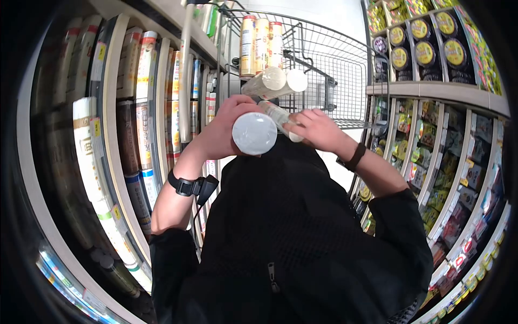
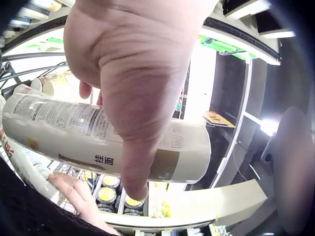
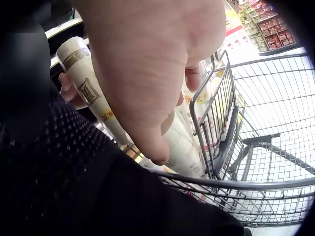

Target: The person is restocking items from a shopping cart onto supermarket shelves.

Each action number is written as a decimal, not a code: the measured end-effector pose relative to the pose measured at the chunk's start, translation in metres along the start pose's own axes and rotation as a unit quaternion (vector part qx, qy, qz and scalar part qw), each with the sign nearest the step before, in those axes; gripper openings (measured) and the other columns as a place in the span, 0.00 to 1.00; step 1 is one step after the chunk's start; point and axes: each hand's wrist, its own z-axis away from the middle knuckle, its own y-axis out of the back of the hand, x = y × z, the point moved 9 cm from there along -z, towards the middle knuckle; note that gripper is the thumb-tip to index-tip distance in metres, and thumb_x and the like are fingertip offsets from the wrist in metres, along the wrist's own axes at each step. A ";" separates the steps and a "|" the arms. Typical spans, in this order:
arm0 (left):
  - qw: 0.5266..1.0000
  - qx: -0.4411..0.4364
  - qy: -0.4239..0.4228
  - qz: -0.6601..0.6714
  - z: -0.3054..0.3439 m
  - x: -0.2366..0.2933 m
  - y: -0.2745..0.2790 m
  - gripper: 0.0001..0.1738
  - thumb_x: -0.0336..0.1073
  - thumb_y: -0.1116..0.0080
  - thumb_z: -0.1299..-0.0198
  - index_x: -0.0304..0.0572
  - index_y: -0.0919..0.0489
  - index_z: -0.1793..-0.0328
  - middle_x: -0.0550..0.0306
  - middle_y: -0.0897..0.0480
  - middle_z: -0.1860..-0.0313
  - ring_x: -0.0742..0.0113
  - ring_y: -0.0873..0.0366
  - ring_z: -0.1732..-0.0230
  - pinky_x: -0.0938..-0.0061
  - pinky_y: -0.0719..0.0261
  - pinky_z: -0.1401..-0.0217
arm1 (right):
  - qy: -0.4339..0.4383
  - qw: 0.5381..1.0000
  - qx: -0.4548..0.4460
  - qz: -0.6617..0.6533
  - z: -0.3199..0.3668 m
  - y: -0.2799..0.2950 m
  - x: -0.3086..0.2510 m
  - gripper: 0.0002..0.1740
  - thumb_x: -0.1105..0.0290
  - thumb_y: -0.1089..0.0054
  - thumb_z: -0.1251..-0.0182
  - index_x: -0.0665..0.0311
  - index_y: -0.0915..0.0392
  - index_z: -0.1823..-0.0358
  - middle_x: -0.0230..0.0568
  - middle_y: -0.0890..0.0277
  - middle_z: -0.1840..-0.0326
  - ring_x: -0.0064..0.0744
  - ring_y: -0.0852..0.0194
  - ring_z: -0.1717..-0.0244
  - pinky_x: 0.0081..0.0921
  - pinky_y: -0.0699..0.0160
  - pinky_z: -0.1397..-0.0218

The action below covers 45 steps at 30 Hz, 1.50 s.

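Observation:
My left hand (image 1: 220,128) grips a white cylindrical pack of dried noodles (image 1: 254,134), its round end facing up toward the head camera. In the left wrist view that noodle pack (image 2: 81,135) shows printed panels, with the thumb curled over its side. My right hand (image 1: 322,132) holds a second pale noodle pack (image 1: 277,114) near its end, low at the near side of the cart. The right wrist view shows thumb and fingers on either side of this second pack (image 3: 183,150). Two more white-ended packs (image 1: 273,79) stand just beyond both hands.
A wire shopping cart (image 1: 345,70) stands ahead, with three orange-and-cream cylindrical packs (image 1: 262,46) upright in its far left part. Shelves of noodle packs (image 1: 89,162) line the left side. To the right are shelves with yellow-lidded black tubs (image 1: 424,52) and small snack packets (image 1: 415,175).

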 end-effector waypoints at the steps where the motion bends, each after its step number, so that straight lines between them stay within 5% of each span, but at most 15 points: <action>1: 0.999 -0.033 0.004 -0.016 -0.003 -0.002 -0.006 0.39 0.33 0.16 0.55 0.49 0.20 0.33 0.54 0.26 0.37 0.51 0.26 0.32 0.63 0.28 0.26 | -0.009 1.000 0.001 -0.010 -0.004 0.012 0.002 0.40 0.72 0.24 0.51 0.50 0.24 0.31 0.33 0.24 0.41 0.36 0.26 0.42 0.34 0.29 0.41; 6: 0.997 -0.070 -0.007 -0.035 -0.015 0.010 -0.025 0.36 0.31 0.20 0.52 0.47 0.20 0.33 0.51 0.24 0.36 0.50 0.26 0.32 0.62 0.27 0.27 | -0.047 0.997 0.062 -0.023 -0.014 0.029 0.015 0.38 0.72 0.24 0.49 0.51 0.23 0.32 0.35 0.25 0.43 0.39 0.27 0.42 0.37 0.27 0.40; 9: 0.997 -0.064 -0.028 -0.019 -0.025 0.016 -0.032 0.34 0.31 0.21 0.50 0.45 0.20 0.34 0.50 0.21 0.37 0.48 0.24 0.33 0.61 0.26 0.28 | -0.097 0.980 0.173 0.000 -0.017 0.044 0.031 0.25 0.72 0.31 0.39 0.55 0.20 0.38 0.38 0.25 0.46 0.40 0.24 0.46 0.38 0.22 0.41; 12: 0.997 -0.049 -0.054 -0.027 -0.033 0.016 -0.044 0.32 0.33 0.20 0.50 0.43 0.18 0.37 0.53 0.16 0.41 0.48 0.20 0.38 0.58 0.23 0.32 | -0.092 0.982 0.163 -0.020 -0.017 0.041 0.039 0.21 0.71 0.34 0.36 0.56 0.20 0.41 0.37 0.25 0.50 0.39 0.23 0.48 0.37 0.21 0.43; 21: 0.997 -0.070 0.033 -0.014 -0.062 0.001 -0.067 0.43 0.37 0.15 0.54 0.45 0.22 0.29 0.51 0.16 0.38 0.48 0.19 0.36 0.59 0.22 0.32 | -0.157 0.974 0.158 -0.046 -0.004 0.034 0.058 0.24 0.64 0.30 0.38 0.57 0.21 0.40 0.39 0.24 0.56 0.45 0.22 0.52 0.43 0.23 0.47; 31: 0.995 -0.096 0.020 -0.035 -0.066 0.004 -0.061 0.44 0.42 0.14 0.55 0.51 0.21 0.29 0.54 0.14 0.40 0.49 0.17 0.37 0.58 0.19 0.34 | -0.222 0.943 0.172 -0.177 0.002 0.019 0.059 0.31 0.67 0.30 0.37 0.56 0.25 0.31 0.43 0.22 0.48 0.49 0.21 0.43 0.44 0.20 0.38; 34: 0.993 -0.081 0.090 -0.002 -0.051 0.005 -0.040 0.44 0.38 0.12 0.55 0.44 0.21 0.30 0.53 0.13 0.40 0.58 0.14 0.38 0.65 0.19 0.33 | -0.232 0.944 0.132 -0.192 0.004 0.016 0.057 0.34 0.70 0.31 0.35 0.55 0.30 0.26 0.46 0.24 0.42 0.53 0.24 0.39 0.45 0.22 0.35; 41: 0.987 0.051 0.154 -0.007 -0.029 -0.013 0.002 0.43 0.34 0.13 0.53 0.41 0.22 0.29 0.56 0.13 0.41 0.69 0.16 0.39 0.70 0.18 0.34 | -0.216 0.944 0.158 -0.191 0.010 0.019 0.059 0.33 0.72 0.34 0.36 0.56 0.29 0.28 0.47 0.25 0.48 0.52 0.23 0.45 0.45 0.20 0.41; 45: 0.983 0.073 0.167 0.021 -0.023 -0.036 -0.011 0.39 0.31 0.18 0.47 0.42 0.22 0.28 0.53 0.14 0.38 0.66 0.16 0.38 0.69 0.19 0.32 | -0.220 0.939 0.157 -0.212 0.009 0.018 0.058 0.32 0.73 0.35 0.35 0.58 0.30 0.28 0.48 0.25 0.46 0.54 0.23 0.42 0.45 0.21 0.38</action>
